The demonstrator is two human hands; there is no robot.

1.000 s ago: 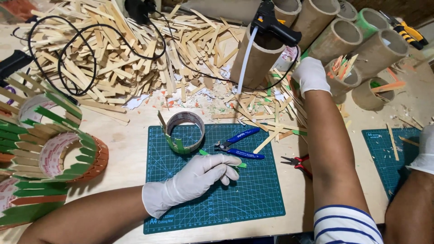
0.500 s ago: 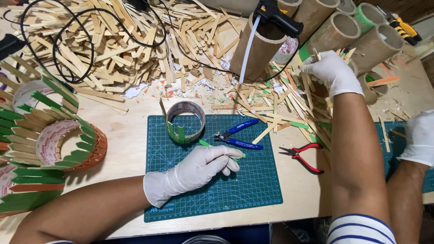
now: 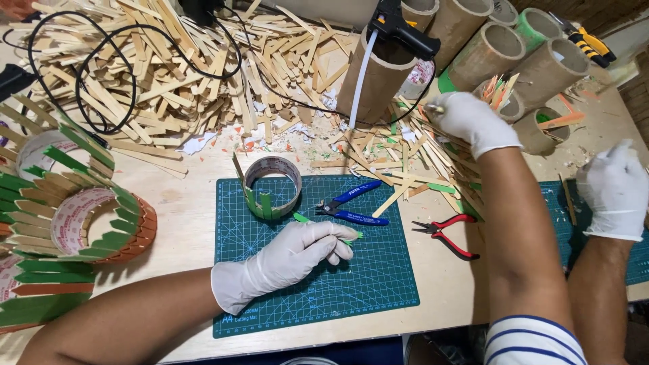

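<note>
While my left hand [image 3: 287, 260] keeps a closed grip on a thin green stick [image 3: 329, 228] over the cutting mat [image 3: 378, 284], my right hand [image 3: 473, 122] pinches a stick at two o'clock; blue cutters [image 3: 351, 206] lie between.

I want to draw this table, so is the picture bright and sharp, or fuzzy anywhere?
In the head view the light is bright and even, with only soft shadows under the arms; the left hand, the green mat and the blue cutters look sharp; the right hand in the stick pile is slightly blurred; the table edges bend a little from the wide lens.
</note>
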